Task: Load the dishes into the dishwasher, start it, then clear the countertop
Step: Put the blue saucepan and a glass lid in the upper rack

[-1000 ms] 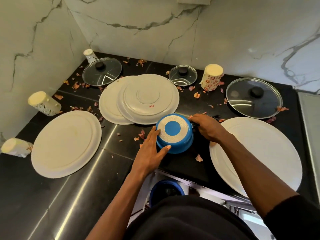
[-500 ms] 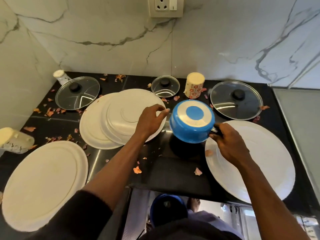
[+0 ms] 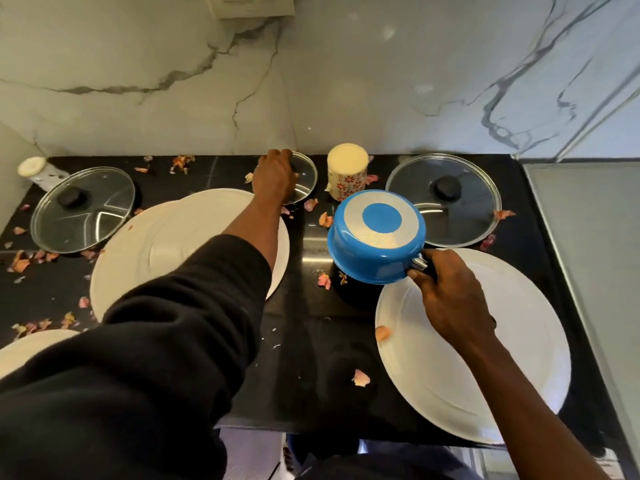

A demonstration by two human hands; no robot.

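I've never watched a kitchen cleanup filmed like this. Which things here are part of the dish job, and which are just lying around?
Part of the job:
blue saucepan, held upside down by the right hand
small glass lid under the left hand
white plates
large glass lids
floral cup

Lying about:
dried petals on the countertop
wall socket

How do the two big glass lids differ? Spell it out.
The left glass lid sits tilted, its near-right edge beside the stacked white plates; the right glass lid lies flatter. The blue saucepan, held up by the right hand, overlaps the right lid's near-left rim; the left lid shows whole. Both have a black knob and a metal rim.
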